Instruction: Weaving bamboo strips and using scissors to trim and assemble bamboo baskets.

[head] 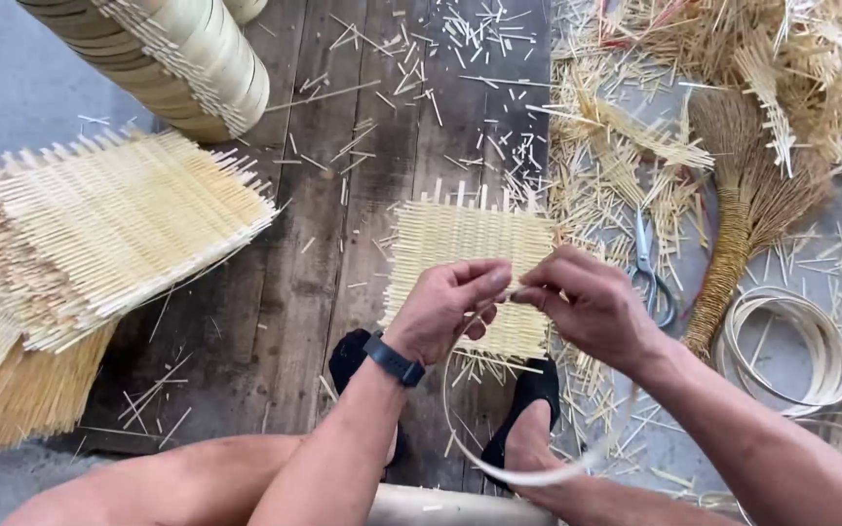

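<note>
My left hand [448, 307] and my right hand [587, 302] meet over a small square woven bamboo mat [465, 244] that lies on a dark wooden board [314, 244]. Both hands pinch a thin bamboo strip [528, 475] that bends down into a loop between my knees. The strip's two ends come together between my fingertips. A dark watch band sits on my left wrist. My feet in black sandals rest on the mat's near edge.
A stack of woven mats [99, 229] lies at the left, with stacked bamboo rings [177, 49] above it. Scissors [647, 268], a straw broom [743, 214], coiled strips [791, 341] and heaps of bamboo offcuts [694, 78] lie at the right.
</note>
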